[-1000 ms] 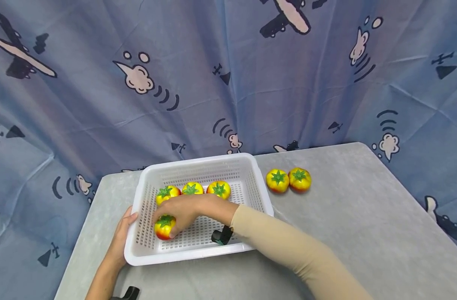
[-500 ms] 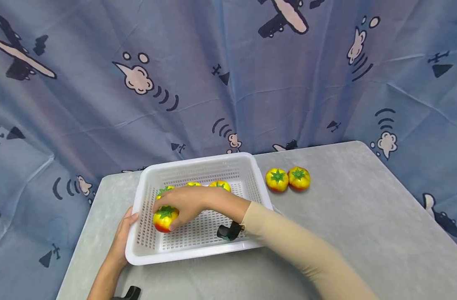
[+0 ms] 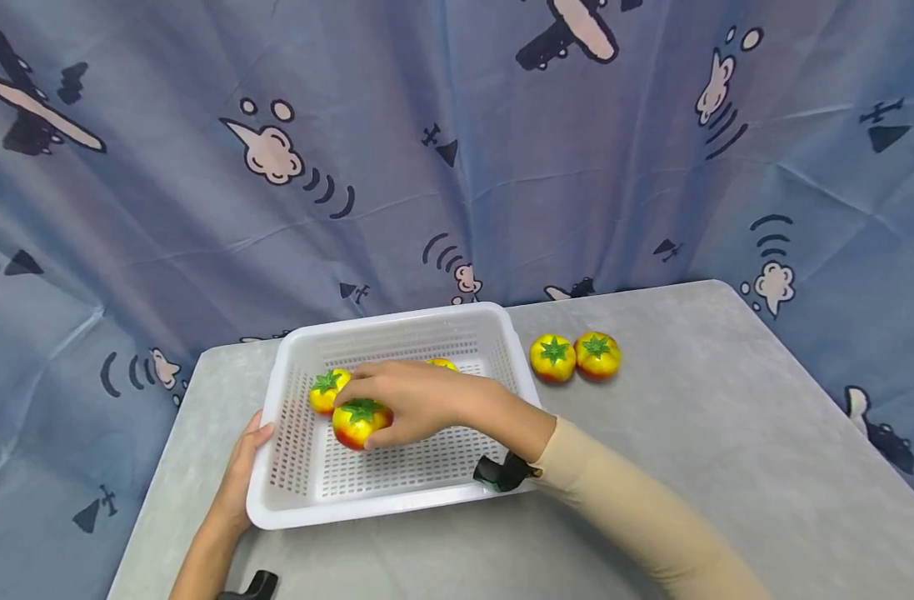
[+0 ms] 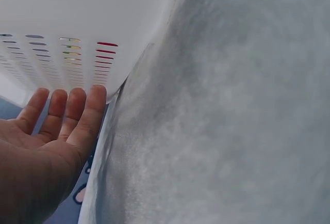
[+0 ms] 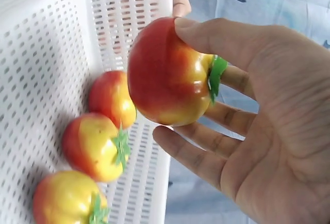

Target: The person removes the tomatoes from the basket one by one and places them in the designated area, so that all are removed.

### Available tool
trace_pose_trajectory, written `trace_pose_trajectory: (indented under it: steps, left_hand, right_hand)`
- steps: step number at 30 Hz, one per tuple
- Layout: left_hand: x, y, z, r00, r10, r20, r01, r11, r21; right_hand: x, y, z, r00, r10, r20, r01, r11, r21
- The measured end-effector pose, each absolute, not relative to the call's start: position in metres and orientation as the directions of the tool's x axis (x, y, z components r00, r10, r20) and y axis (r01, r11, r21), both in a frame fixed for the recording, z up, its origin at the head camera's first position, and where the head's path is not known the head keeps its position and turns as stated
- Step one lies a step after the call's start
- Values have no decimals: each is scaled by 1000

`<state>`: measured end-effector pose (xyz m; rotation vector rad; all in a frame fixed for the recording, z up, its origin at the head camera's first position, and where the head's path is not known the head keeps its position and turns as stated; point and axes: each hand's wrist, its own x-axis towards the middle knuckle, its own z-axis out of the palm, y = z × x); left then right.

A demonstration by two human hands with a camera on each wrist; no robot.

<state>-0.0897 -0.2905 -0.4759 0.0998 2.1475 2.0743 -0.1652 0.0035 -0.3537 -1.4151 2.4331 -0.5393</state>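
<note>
In the head view a white perforated plastic basket (image 3: 397, 502) stands on the table. My right hand (image 3: 419, 400) is over it, gripping a yellow-and-red toy tomato (image 3: 359, 425) with a green leafy top. The right wrist view shows this held tomato (image 5: 170, 74) between thumb and fingers, above the basket floor. Three more tomatoes lie inside along the far side; one (image 3: 329, 390) shows at the left, another (image 3: 443, 364) is mostly covered by my hand. At the left side my left hand (image 3: 239, 475) holds the basket's rim, its fingers (image 4: 75, 113) against the outer wall.
Two more toy tomatoes (image 3: 552, 358) sit side by side on the grey-covered table (image 3: 696, 417), right of the basket. A blue curtain (image 3: 397, 167) with airplane prints hangs behind the table. Black camera mounts (image 3: 501, 472) are strapped to both wrists.
My right hand has lifted the gripped tomato from the basket's near left and carried it right and slightly back. It now covers more of the far row. My left hand stays at the rim.
</note>
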Motion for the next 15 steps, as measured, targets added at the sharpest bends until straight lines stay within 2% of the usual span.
trace_pose_trajectory:
  steps: [5, 15]
  left_hand:
    - [-88, -291, -476, -987, 142, -76, -69, 55, 996]
    - [-90, -288, -478, -989, 124, -84, -75, 76, 994]
  right_hand:
    - [-157, 27, -352, -536, -844, 1, -740, 470, -481]
    - [-148, 62, -348, -639, -769, 9, -650, 534, -541]
